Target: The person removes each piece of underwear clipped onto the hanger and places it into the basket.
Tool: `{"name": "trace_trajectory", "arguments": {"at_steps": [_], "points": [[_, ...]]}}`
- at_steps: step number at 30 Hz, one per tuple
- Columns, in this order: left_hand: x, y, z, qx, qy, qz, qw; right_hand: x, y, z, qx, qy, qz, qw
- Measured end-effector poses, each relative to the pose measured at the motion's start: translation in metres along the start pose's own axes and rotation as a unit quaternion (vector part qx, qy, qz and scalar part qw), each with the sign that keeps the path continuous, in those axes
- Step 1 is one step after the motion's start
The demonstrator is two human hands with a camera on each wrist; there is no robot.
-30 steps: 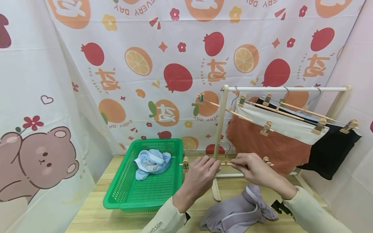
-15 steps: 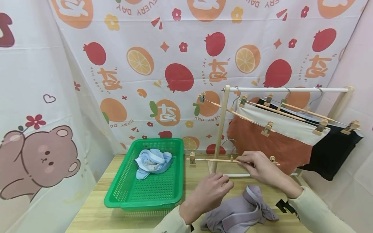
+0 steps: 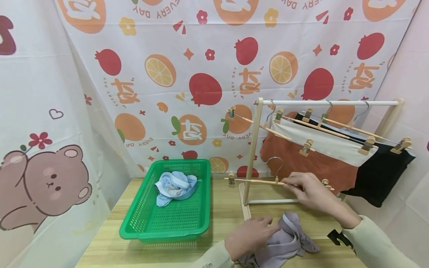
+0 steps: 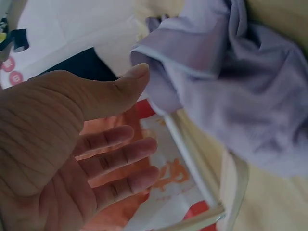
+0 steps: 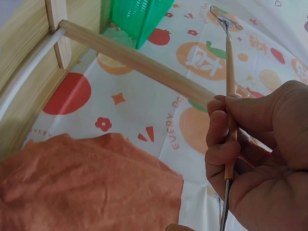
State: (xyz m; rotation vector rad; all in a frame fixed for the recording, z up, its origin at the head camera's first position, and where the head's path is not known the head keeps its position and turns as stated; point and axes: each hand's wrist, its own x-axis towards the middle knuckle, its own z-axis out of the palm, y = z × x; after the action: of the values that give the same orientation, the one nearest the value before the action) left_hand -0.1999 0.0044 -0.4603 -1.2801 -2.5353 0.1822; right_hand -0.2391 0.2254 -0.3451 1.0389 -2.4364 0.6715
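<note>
In the head view my right hand [image 3: 310, 191] grips the bar of a wooden clip hanger [image 3: 258, 181], just right of its hook. The right wrist view shows thumb and fingers curled round that hanger bar [image 5: 231, 72]. My left hand [image 3: 251, 236] is over the left side of a crumpled lilac garment [image 3: 285, 245] on the table. Seen from the left wrist, its fingers are loosely spread with nothing between them, beside the lilac cloth [image 4: 231, 91]. Whether the fingertips touch the cloth I cannot tell.
A drying rack [image 3: 254, 149] at the right bears an orange garment [image 3: 301, 163], a cream one [image 3: 335, 143] and a black one [image 3: 385, 171] on clip hangers. At the left stands a green basket [image 3: 164, 235] with a light blue garment [image 3: 175, 186] inside.
My left hand has let go of the hanger and moved down and right to the lilac garment. The right hand has carried the hanger a little to the right.
</note>
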Motion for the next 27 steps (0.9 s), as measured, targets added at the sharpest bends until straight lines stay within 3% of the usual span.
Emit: {"name": "trace_trajectory", "arguments": {"at_steps": [5,11,14,19,23,27], "points": [[0.008,0.005,0.012,-0.032,-0.031,-0.003,0.9990,-0.003,0.002,-0.004,-0.002,-0.002,0.008,1.0000],[0.016,0.011,0.023,-0.106,-0.103,-0.004,0.9890,-0.004,0.003,-0.009,-0.012,0.001,0.016,0.9998],[0.019,0.015,0.026,-0.112,-0.125,-0.001,0.9859,-0.005,0.004,-0.011,-0.017,0.004,0.017,0.9997],[0.024,0.019,0.028,-0.110,-0.162,-0.024,0.9804,-0.006,0.007,-0.012,-0.016,0.002,0.025,0.9996],[0.027,0.021,0.035,-0.089,-0.160,-0.026,0.9828,-0.008,0.010,-0.012,-0.014,0.001,0.028,0.9995],[0.028,0.023,0.041,-0.071,-0.144,-0.009,0.9870,-0.011,0.013,-0.014,-0.020,0.007,0.031,0.9993]]}}
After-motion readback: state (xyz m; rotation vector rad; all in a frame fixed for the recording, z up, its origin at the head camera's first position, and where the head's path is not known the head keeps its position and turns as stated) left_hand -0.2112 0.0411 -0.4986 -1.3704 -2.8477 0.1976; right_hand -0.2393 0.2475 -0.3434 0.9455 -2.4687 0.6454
